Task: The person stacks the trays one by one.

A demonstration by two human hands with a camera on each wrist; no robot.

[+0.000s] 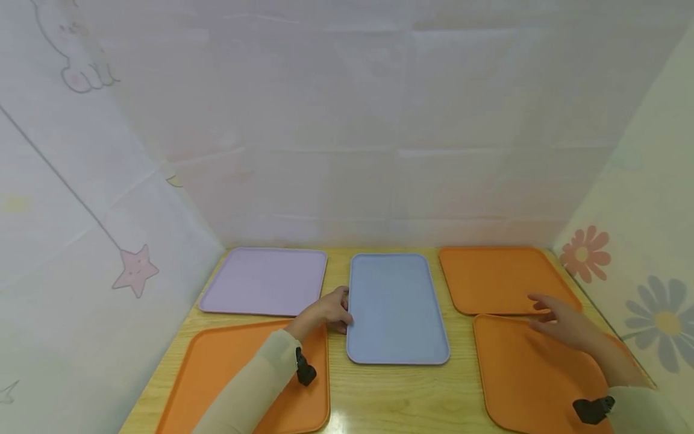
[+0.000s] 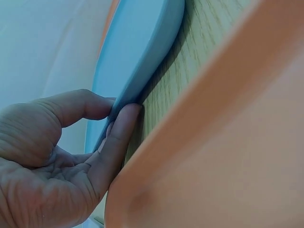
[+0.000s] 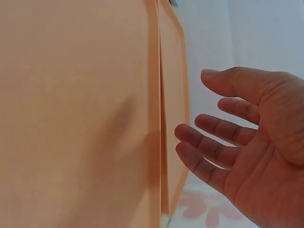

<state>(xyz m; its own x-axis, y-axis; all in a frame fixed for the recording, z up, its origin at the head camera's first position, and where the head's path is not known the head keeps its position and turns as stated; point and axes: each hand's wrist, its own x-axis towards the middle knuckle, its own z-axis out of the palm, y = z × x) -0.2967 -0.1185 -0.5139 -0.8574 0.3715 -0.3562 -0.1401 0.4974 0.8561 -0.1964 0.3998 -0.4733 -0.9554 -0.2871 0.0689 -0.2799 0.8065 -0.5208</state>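
A light blue tray (image 1: pixel 394 307) lies in the middle of the wooden table, its long sides running away from me. My left hand (image 1: pixel 332 310) pinches its left rim; in the left wrist view the thumb is over the rim of the blue tray (image 2: pixel 137 52) and the fingers are at its outer side and underside. Over the two orange trays on the right hovers my right hand (image 1: pixel 566 325), fingers loosely spread and holding nothing. Its shadow falls on the near right orange tray (image 1: pixel 520 374); behind that lies the far right orange tray (image 1: pixel 499 277).
A lilac tray (image 1: pixel 265 280) lies at the back left. In front of it, under my left forearm, is another orange tray (image 1: pixel 217 361). Bare wooden table (image 1: pixel 401 392) shows in front of the blue tray. Pale cloth walls (image 1: pixel 379 132) enclose the table at the back and sides.
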